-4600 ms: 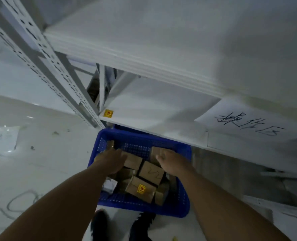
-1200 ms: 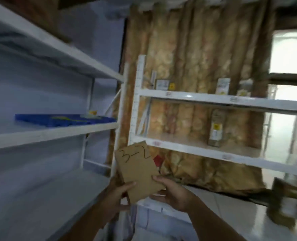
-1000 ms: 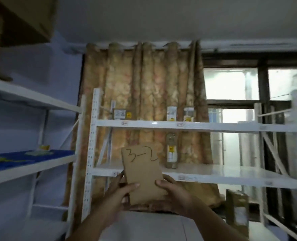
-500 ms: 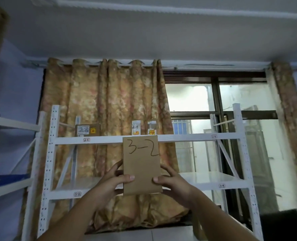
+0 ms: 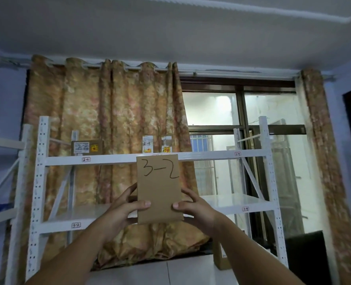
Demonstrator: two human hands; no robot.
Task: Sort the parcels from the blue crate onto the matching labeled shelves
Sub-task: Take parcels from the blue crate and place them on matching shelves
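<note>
We hold a flat cardboard parcel (image 5: 159, 188) upright before us, "3-2" written across its top. Our left hand (image 5: 121, 210) and right hand (image 5: 195, 208) grip its lower side edges, thumbs pressed on the near face and fingers curled behind. Beyond it stands a white metal rack (image 5: 42, 182): its lower shelf (image 5: 57, 225) wears a 3-2 label (image 5: 76, 225), and its upper shelf (image 5: 113, 159), tagged 2-2, carries a brown box (image 5: 87, 147) and two small upright packets (image 5: 148, 144), with a patterned golden curtain (image 5: 108, 112) and a dark-framed window (image 5: 239, 112) behind.
</note>
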